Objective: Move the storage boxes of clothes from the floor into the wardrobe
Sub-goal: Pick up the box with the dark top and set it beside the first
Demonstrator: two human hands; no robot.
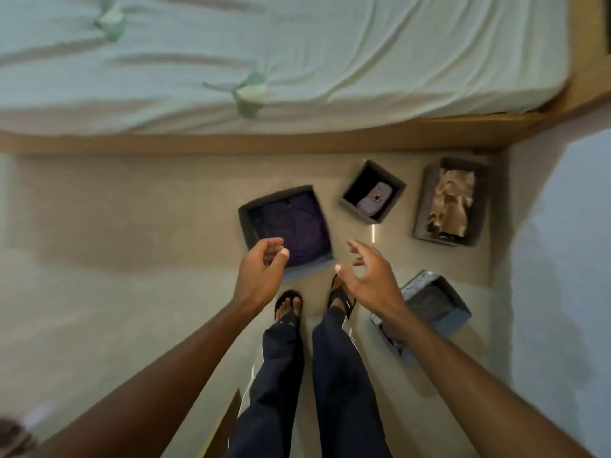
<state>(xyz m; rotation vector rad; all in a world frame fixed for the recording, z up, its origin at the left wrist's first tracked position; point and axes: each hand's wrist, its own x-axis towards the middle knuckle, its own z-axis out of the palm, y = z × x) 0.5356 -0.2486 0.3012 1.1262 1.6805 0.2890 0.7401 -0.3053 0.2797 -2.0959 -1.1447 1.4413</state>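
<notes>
Several grey fabric storage boxes stand on the beige floor. The nearest, a square box with purple clothes [287, 226], lies just ahead of my feet. My left hand [259, 272] hovers over its near left corner, fingers loosely curled, holding nothing. My right hand [367, 272] hangs to the right of that box, fingers spread and empty. Behind it sits a small box with a pale folded item [373, 193]. At the right stands a long box with tan cloth [449, 203]. A box with dark grey clothes [429, 305] lies partly under my right forearm.
A bed with a pale sheet [297, 61] on a wooden frame [231, 143] spans the far side. A pale wall [562, 259] runs along the right. Bare floor stretches to the left. My feet in dark sandals [289, 302] stand just behind the purple box.
</notes>
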